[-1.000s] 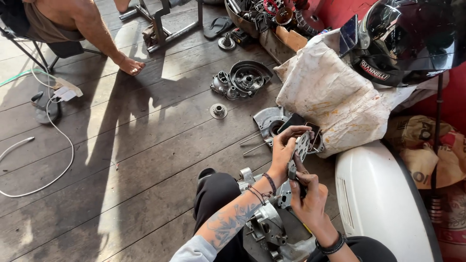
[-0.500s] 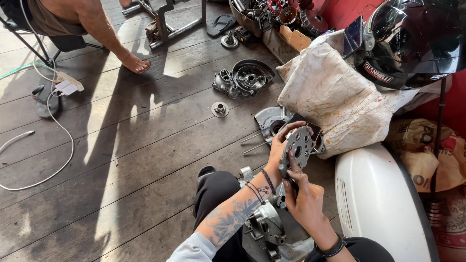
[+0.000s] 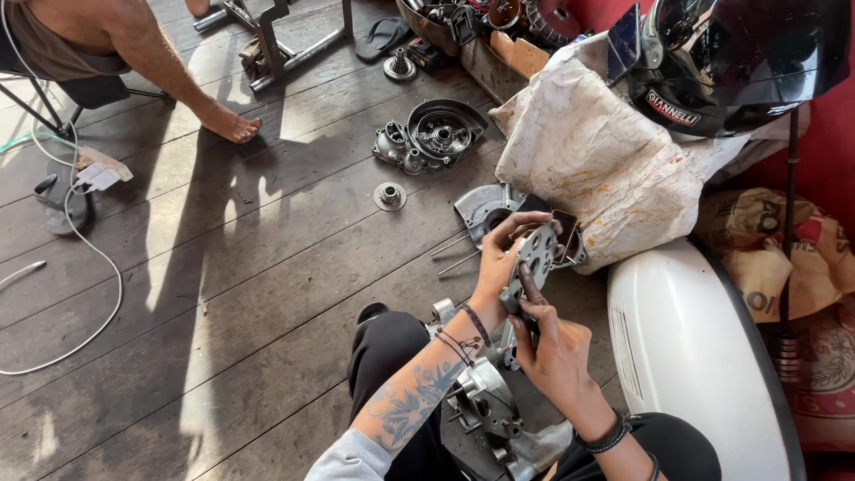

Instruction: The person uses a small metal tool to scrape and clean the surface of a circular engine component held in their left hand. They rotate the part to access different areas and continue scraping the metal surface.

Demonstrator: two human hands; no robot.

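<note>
My left hand (image 3: 500, 260) grips a round grey metal plate with holes (image 3: 538, 252) by its left edge and holds it upright in front of me. My right hand (image 3: 552, 343) is just below it, with the forefinger pressed against the lower face of the plate and a dark slim tool in the fingers. Under both hands a grey engine casing (image 3: 485, 405) rests between my knees.
On the plank floor lie an engine case half (image 3: 434, 135), a small round part (image 3: 389, 195), a curved metal cover (image 3: 485, 207) and two thin rods (image 3: 459, 254). A stained white sack (image 3: 597, 160), a black helmet (image 3: 739, 62) and a white scooter panel (image 3: 695, 347) are at right. Another person's leg (image 3: 191, 85) is at upper left.
My left hand has turned the plate from edge-on to face-on and lifted it slightly. My right hand has come up under it. My view has shifted a little.
</note>
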